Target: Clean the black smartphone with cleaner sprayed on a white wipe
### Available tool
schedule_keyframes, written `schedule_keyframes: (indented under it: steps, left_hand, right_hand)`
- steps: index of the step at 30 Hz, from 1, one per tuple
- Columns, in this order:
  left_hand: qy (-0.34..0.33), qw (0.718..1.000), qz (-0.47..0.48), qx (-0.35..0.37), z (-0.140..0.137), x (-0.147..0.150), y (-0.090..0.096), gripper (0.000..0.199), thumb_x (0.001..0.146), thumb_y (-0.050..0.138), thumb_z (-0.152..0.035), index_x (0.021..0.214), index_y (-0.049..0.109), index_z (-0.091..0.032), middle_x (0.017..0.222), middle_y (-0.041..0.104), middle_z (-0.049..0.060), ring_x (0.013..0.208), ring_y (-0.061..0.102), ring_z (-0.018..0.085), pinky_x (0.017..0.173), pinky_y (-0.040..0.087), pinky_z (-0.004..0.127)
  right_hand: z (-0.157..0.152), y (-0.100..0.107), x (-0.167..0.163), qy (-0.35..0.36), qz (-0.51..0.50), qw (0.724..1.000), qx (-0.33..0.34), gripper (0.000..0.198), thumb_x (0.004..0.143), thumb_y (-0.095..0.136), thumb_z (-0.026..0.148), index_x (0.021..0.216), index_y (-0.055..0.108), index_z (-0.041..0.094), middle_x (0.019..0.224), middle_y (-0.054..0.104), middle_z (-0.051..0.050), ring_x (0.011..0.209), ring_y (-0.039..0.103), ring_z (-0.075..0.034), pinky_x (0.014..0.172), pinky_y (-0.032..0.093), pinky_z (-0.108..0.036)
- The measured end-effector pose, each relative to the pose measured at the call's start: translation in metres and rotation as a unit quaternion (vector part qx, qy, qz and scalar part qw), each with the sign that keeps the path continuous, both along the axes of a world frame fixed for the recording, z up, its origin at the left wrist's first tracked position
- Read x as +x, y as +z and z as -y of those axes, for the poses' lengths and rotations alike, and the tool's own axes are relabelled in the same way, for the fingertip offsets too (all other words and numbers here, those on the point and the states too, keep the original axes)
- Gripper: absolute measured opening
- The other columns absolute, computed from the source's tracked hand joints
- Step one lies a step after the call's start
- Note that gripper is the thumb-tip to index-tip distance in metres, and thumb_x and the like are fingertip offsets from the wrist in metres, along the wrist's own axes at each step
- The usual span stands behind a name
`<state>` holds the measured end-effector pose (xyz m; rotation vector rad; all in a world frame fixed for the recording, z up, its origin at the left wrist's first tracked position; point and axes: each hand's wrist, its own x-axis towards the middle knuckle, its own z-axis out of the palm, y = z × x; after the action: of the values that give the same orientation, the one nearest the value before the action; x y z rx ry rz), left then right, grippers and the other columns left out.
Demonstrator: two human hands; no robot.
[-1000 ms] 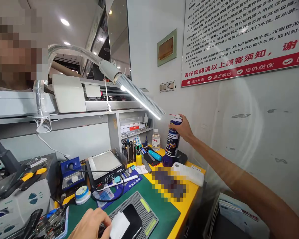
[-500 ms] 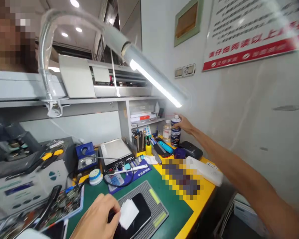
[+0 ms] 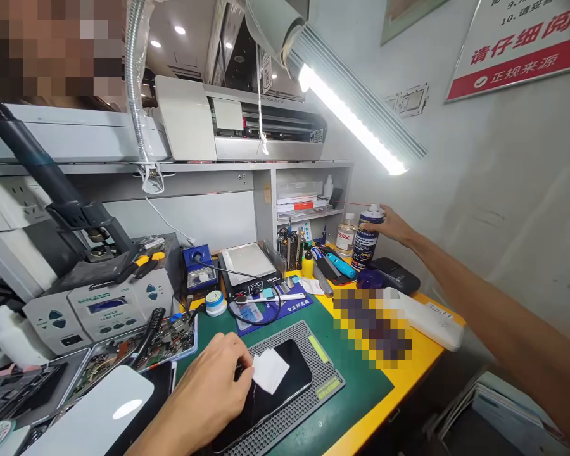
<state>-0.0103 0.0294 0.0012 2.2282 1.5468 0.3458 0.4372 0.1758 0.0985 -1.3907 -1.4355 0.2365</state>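
Observation:
My right hand [image 3: 395, 224] is closed around the upper part of a dark blue spray can [image 3: 365, 244], which stands upright at the back right of the desk. A thin red straw shows by its top. My left hand [image 3: 225, 377] rests over a black-screened phone [image 3: 292, 364], its thumb and fingers pinched at the edge of a folded white wipe [image 3: 270, 370]. The wipe lies on the glass. Beneath the phone is a grey perforated mat [image 3: 330, 373] with yellow-green strips. My left hand hides part of the phone.
Beside the can stand a clear bottle [image 3: 345, 235] and a black case [image 3: 395, 276]. A lit tube lamp [image 3: 356, 117] hangs above. At left are a soldering station [image 3: 109, 307], a tray of circuit boards [image 3: 185, 342] and a white phone-like panel [image 3: 99, 411]. A wall closes the right side.
The view has turned left and down, so the scene sits further right and higher. My right hand still grips the spray can, and my left hand stays at the wipe.

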Motion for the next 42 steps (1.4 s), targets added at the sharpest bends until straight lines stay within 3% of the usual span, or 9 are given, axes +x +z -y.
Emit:
schedule_keyframes:
  steps: [3,6,9,14,22,29,35,39,42]
  left_hand:
    - [0.023,1.000,-0.016,0.000,0.000,-0.012,0.007,0.023,0.093,0.041,-0.030,0.100,0.062,-0.024,0.108,0.063,0.006,0.104,0.060,0.025,0.093,0.044,0.043]
    - [0.032,0.999,-0.029,-0.002,0.005,-0.029,0.010,0.032,0.093,0.040,-0.035,0.114,0.063,-0.026,0.119,0.063,0.007,0.112,0.060,0.026,0.100,0.044,0.046]
    - [0.022,0.997,-0.067,-0.016,0.016,-0.044,0.007,0.049,0.090,0.046,-0.045,0.135,0.056,-0.028,0.138,0.059,0.008,0.133,0.051,0.031,0.115,0.036,0.051]
    - [-0.006,0.994,-0.084,-0.065,0.032,-0.053,-0.001,0.077,0.078,0.062,-0.049,0.150,0.043,-0.027,0.152,0.050,0.007,0.142,0.044,0.027,0.122,0.031,0.044]
    - [-0.012,0.998,-0.058,-0.012,0.032,-0.062,-0.025,0.075,0.079,0.064,-0.045,0.149,0.046,-0.028,0.142,0.059,0.008,0.128,0.056,0.030,0.113,0.040,0.049]
    - [-0.014,0.997,-0.067,0.022,0.030,-0.065,-0.040,0.076,0.079,0.063,-0.047,0.150,0.046,-0.025,0.145,0.058,0.010,0.131,0.055,0.029,0.114,0.041,0.049]
    - [0.002,0.997,-0.081,0.018,0.033,-0.063,-0.038,0.077,0.079,0.062,-0.049,0.150,0.046,-0.026,0.144,0.058,0.010,0.128,0.057,0.029,0.113,0.043,0.049]
    - [0.001,0.997,-0.075,0.023,0.034,-0.064,-0.038,0.076,0.080,0.061,-0.051,0.151,0.046,-0.026,0.146,0.057,0.009,0.130,0.056,0.029,0.113,0.043,0.048]
    - [0.002,0.997,-0.079,0.020,0.035,-0.064,-0.039,0.077,0.080,0.061,-0.050,0.150,0.046,-0.024,0.146,0.057,0.011,0.130,0.056,0.030,0.113,0.042,0.048]
  right_hand:
    - [0.057,-0.021,-0.046,0.001,0.065,0.997,0.043,0.031,0.105,0.050,0.042,0.129,0.063,0.028,0.142,0.057,-0.007,0.132,0.051,-0.031,0.112,0.038,-0.060]
    - [0.124,-0.063,-0.119,0.124,0.153,0.980,0.030,0.024,0.099,0.057,0.041,0.109,0.075,0.028,0.123,0.072,-0.004,0.129,0.057,-0.032,0.114,0.039,-0.057]
    - [0.171,-0.095,-0.187,0.352,0.337,0.871,-0.064,0.042,0.102,0.048,0.029,0.143,0.058,0.026,0.152,0.054,-0.003,0.152,0.029,-0.032,0.124,0.023,-0.059]
    - [0.190,-0.097,-0.223,0.406,0.392,0.818,-0.107,0.051,0.106,0.040,0.033,0.156,0.041,0.023,0.159,0.046,-0.004,0.154,0.020,-0.034,0.124,0.011,-0.066]
    - [0.196,-0.105,-0.225,0.281,0.427,0.845,-0.156,0.058,0.107,0.036,0.044,0.159,0.037,0.017,0.163,0.036,-0.010,0.154,0.016,-0.039,0.123,0.012,-0.066]
    - [0.214,-0.112,-0.247,0.348,0.383,0.842,-0.151,0.058,0.107,0.038,0.049,0.159,0.034,0.024,0.164,0.035,-0.006,0.155,0.016,-0.036,0.123,0.005,-0.069]
    - [0.204,-0.120,-0.228,0.268,0.407,0.869,-0.082,0.028,0.104,0.049,0.028,0.124,0.067,0.022,0.141,0.064,-0.005,0.147,0.039,-0.034,0.122,0.021,-0.066]
    - [0.200,-0.123,-0.232,0.285,0.409,0.867,0.005,0.023,0.103,0.049,0.016,0.107,0.071,0.020,0.134,0.068,-0.005,0.144,0.043,-0.034,0.121,0.020,-0.067]
    - [0.192,-0.113,-0.237,0.265,0.300,0.916,-0.023,0.019,0.100,0.054,0.020,0.100,0.074,0.020,0.127,0.071,-0.007,0.127,0.060,-0.026,0.109,0.047,-0.045]
